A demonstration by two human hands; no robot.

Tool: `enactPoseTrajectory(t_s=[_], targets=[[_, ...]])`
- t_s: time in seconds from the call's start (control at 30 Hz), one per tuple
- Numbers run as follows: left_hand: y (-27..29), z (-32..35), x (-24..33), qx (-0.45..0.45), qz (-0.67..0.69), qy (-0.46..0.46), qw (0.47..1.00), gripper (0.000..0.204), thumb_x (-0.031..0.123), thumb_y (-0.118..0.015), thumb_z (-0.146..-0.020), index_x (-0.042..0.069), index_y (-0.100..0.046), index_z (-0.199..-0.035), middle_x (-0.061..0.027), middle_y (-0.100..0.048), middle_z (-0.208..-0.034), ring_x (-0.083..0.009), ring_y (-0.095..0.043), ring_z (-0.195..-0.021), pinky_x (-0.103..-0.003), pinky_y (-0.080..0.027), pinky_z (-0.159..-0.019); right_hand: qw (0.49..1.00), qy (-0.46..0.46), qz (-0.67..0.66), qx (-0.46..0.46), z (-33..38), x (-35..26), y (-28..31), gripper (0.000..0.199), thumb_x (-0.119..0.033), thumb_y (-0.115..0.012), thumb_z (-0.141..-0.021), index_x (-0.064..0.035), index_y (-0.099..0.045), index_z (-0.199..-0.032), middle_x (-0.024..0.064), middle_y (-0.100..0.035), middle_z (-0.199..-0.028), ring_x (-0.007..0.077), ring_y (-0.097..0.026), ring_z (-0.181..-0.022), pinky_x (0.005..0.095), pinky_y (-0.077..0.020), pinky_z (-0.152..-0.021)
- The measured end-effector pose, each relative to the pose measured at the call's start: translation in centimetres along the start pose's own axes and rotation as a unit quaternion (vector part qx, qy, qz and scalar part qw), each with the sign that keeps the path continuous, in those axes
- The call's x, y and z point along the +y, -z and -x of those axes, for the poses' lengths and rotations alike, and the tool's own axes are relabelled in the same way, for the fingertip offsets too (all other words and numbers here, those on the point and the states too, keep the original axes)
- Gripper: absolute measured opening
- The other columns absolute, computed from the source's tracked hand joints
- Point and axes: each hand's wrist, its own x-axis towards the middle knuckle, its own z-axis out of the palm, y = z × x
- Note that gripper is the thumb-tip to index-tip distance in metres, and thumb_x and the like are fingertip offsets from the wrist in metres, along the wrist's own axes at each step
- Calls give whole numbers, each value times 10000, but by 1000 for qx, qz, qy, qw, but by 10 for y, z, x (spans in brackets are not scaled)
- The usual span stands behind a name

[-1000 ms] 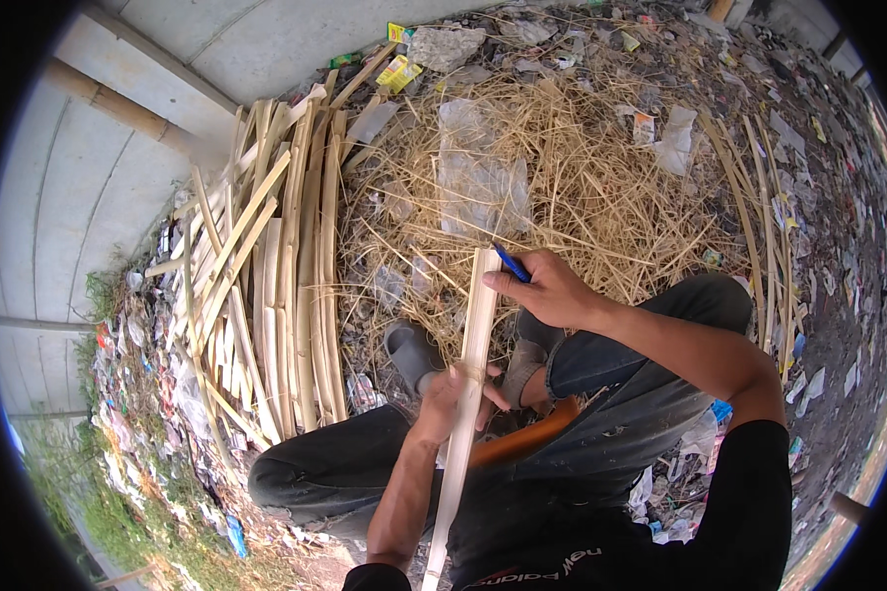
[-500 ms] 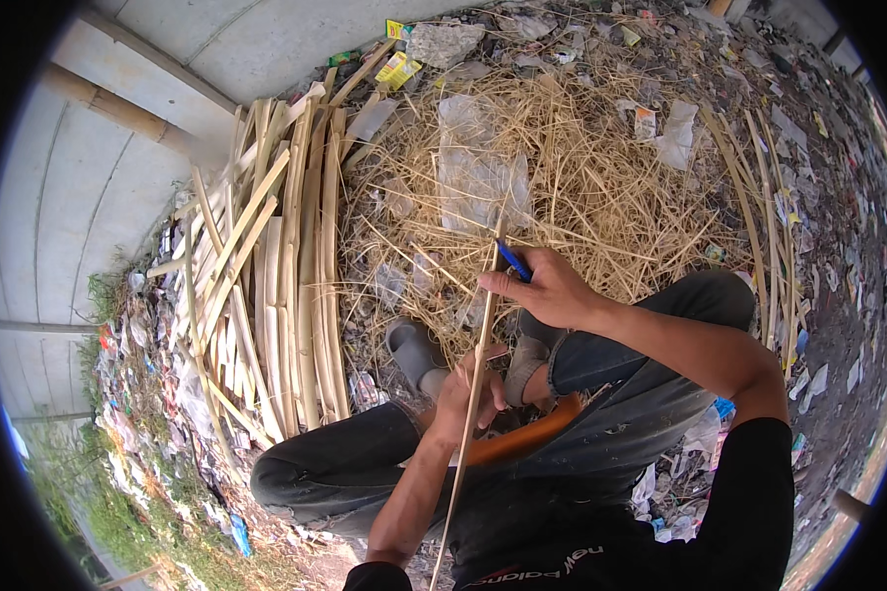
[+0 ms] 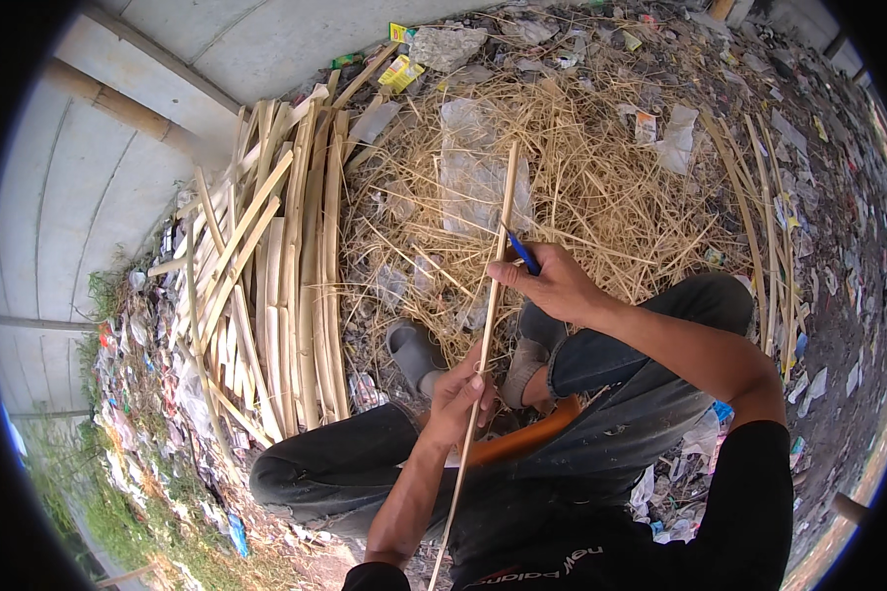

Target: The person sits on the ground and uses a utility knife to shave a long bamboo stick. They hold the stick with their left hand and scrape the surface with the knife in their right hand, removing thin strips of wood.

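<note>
A long pale bamboo strip (image 3: 509,192) runs up from my lap, its far end above the shavings. My left hand (image 3: 453,402) is closed round its lower part, thumb on top. Further up, my right hand (image 3: 559,283) grips a blue-handled knife (image 3: 525,255). Its dark blade tip meets the strip's side, and my right thumb lies near the strip. Much of the handle is hidden in my fingers. An orange curved thing (image 3: 524,433) lies across my lap under the strip; its kind I cannot make out.
Split bamboo pieces (image 3: 306,276) are stacked at the left by a grey wall (image 3: 44,246). Thin shavings (image 3: 601,197) cover the ground ahead, with a clear plastic sheet (image 3: 468,128) among them. More strips (image 3: 764,217) lie at the right. Litter is scattered around.
The strip's far end has slid further forward past the knife. My left hand has turned so its thumb sits on the strip; my right hand has shifted slightly right.
</note>
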Motion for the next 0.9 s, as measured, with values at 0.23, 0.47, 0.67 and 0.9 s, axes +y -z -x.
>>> enactPoseTrajectory(t_s=[0.23,0.47,0.67,0.9], targets=[[2,-4,5,2,14,-2,1000,731,405,-630,-1030,68,-343,-1611,-7,-458,-715,-94,-447,-487,-219,-359,-432,989,107,76,-62,15,7,-25,530,-540,-724,-951,-16,-715,-878,39,-509,-569,163,-518,-522,371,-412,-522],[-7,-4,8,-19,0,13,1000,778,356,-679,-997,53,-325,-1620,-16,-475,-700,-105,-474,-479,-233,-366,-424,998,46,16,31,-4,9,0,476,-462,-667,-1012,-28,-700,-820,-4,-500,-569,110,-457,-520,344,-359,-495],[-5,1,3,-61,11,37,997,782,257,-680,-1006,35,-274,-1636,-18,-531,-739,-93,-507,-571,-229,-438,-457,983,-42,-111,137,-23,5,31,479,-472,-649,-1029,-39,-686,-828,-74,-424,-550,49,-367,-498,311,-281,-462],[-4,-2,2,-11,19,-2,1000,723,302,-664,-1019,57,-338,-1616,-3,-454,-688,-80,-444,-479,-225,-366,-410,999,-40,25,-6,-7,3,11,451,-486,-718,-982,-43,-754,-907,-49,-490,-623,81,-436,-578,314,-362,-535]])
